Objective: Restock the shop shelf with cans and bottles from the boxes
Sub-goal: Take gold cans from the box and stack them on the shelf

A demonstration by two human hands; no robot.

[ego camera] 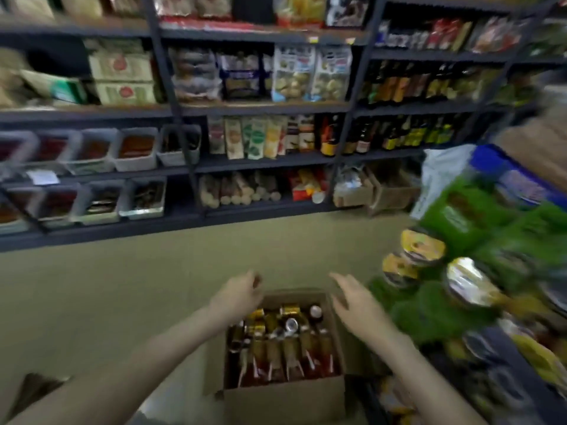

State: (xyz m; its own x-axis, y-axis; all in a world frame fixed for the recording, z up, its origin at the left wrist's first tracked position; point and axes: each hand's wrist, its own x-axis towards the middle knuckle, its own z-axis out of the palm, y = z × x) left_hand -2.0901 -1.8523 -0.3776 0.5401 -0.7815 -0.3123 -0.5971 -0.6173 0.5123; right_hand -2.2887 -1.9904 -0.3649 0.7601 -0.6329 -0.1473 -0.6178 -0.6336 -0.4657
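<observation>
Left hand (241, 294) and right hand (352, 299) are hovering empty, fingers loose, above the box (285, 400), with bottles (282, 348) filling it, so restocking is looking barely begun.

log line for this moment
left hand: loosely curled, near box | right hand: open, near box | bottles: in box, none held

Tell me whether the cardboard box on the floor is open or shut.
Open: the cardboard box has its top uncovered, and rows of gold-capped bottles show inside.
</observation>
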